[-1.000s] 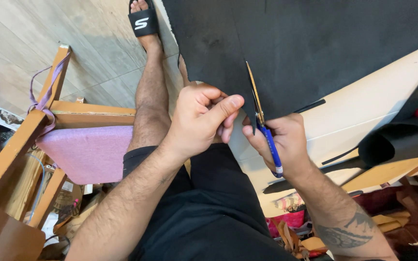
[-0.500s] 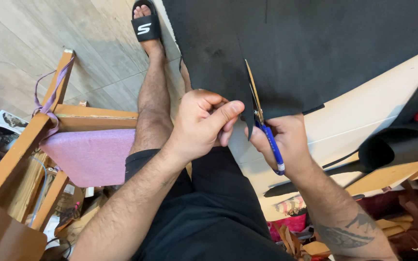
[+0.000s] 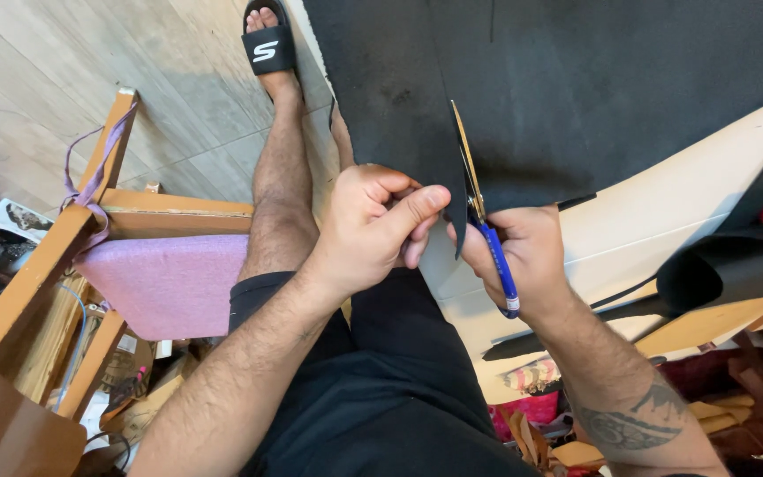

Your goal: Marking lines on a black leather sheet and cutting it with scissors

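Black foam sheet [image 3: 576, 97] fills the far right of the view, hanging down over the lap; cut line runs along its left strip, near edge sits between both hands.

Left to right:
- Wooden chair frame [image 3: 46, 265] at left, purple strap [image 3: 90, 177] looped over its post, pink cushion [image 3: 165, 283] on the seat.
- Bare leg runs away from the viewer, foot in a black slide sandal [image 3: 268, 44] on the pale wood floor [image 3: 37, 79].
- Left hand [image 3: 368, 230] closed in a pinch, thumb and fingers clamped on the loose edge of the sheet just left of the cut.
- Scissors [image 3: 483, 221] with blue handles, blades pointing away and into the sheet, blades nearly together as far as I can tell.
- Right hand [image 3: 527, 256] wrapped tight around the scissor handles, just right of the left hand, knuckles almost touching.
- White board [image 3: 664, 230] lies under the sheet at right, dark curled roll [image 3: 717, 274] on top of it.
- Tattoo on the right forearm, near right. Clutter of bags and scraps along the near edge, too jumbled to identify.
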